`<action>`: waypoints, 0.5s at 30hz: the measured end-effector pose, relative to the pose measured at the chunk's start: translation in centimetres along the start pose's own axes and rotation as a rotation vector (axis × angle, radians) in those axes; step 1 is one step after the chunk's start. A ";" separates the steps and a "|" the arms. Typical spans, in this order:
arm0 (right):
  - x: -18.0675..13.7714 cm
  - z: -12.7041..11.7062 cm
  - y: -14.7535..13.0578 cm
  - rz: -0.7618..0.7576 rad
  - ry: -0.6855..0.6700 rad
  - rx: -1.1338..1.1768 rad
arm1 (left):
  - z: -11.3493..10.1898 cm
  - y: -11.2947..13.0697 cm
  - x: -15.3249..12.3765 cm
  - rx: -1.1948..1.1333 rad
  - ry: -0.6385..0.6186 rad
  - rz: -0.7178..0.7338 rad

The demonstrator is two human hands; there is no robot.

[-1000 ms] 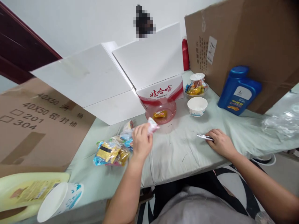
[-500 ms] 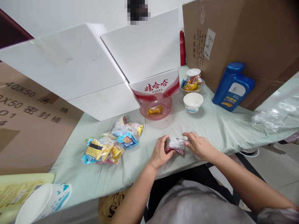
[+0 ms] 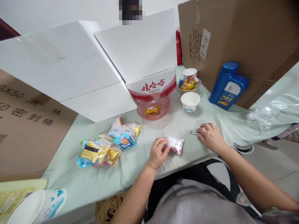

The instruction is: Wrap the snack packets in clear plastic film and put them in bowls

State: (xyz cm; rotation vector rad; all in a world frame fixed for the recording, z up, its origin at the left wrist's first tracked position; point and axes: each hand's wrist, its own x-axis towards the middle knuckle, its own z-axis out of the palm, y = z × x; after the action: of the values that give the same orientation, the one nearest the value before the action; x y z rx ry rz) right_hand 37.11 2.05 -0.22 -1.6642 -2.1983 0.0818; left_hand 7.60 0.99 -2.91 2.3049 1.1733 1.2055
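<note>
My left hand (image 3: pixel 159 153) pinches the left end of a small clear-and-dark-red snack packet (image 3: pixel 175 145) on the cloth near the table's front edge. Further right, my right hand (image 3: pixel 211 137) rests low over the cloth, its fingers curled on a slim silver pen-like tool (image 3: pixel 194 132); the tool's other end is hidden under the fingers. Beyond the hands stands a pink translucent bowl (image 3: pixel 164 114) with one yellow packet (image 3: pixel 152 109) in it. To the left lies a pile of wrapped snacks (image 3: pixel 100 151), among them a blue packet (image 3: pixel 125 141).
A white paper bowl (image 3: pixel 190 102) stands behind my right hand, with a bowl of snacks (image 3: pixel 188 86) beyond it. A blue bottle (image 3: pixel 227 88) is at the right. White cartons (image 3: pixel 142 46) and a brown box (image 3: pixel 233 37) line the back. A paper tub (image 3: pixel 35 207) lies front left.
My right hand has moved right, away from the packet, taking the silver tool with it and lowering it to the cloth. The left hand stays at the packet, which now lies flatter.
</note>
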 end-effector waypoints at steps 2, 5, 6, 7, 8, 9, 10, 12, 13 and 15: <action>-0.2 0.7 -2.0 -0.106 0.082 0.150 | -0.1 0.0 0.0 -0.046 0.024 -0.021; -0.3 1.9 -5.6 -0.267 0.004 0.360 | -0.2 0.0 -0.3 -0.103 0.021 -0.066; -0.2 2.3 -6.6 -0.297 -0.013 0.381 | -0.2 0.0 -0.4 -0.116 0.005 -0.083; -0.1 2.7 -7.5 -0.316 -0.014 0.384 | -0.2 0.0 -0.4 -0.127 -0.016 -0.101; 0.1 3.1 -8.3 -0.329 -0.001 0.376 | -0.2 0.0 -0.5 -0.135 -0.035 -0.118; 0.3 3.4 -8.8 -0.342 0.010 0.363 | -0.2 0.0 -0.5 -0.141 -0.049 -0.136; 0.5 3.8 -9.2 -0.357 0.010 0.346 | -0.1 -0.1 -0.5 -0.149 -0.051 -0.165; 0.9 4.3 -9.7 -0.381 -0.020 0.306 | -0.1 -0.2 -0.3 -0.166 -0.009 -0.242; 1.0 4.4 -9.8 -0.384 -0.036 0.287 | -0.1 -0.3 -0.3 -0.173 0.026 -0.285; 1.2 4.6 -9.7 -0.380 -0.054 0.281 | -0.1 -0.5 -0.3 -0.179 0.107 -0.360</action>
State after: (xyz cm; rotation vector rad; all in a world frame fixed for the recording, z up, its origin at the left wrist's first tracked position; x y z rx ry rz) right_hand 26.41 1.14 -1.50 -1.0906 -2.3739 0.3195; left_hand 7.16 1.06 -3.26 1.8226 1.3821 1.2480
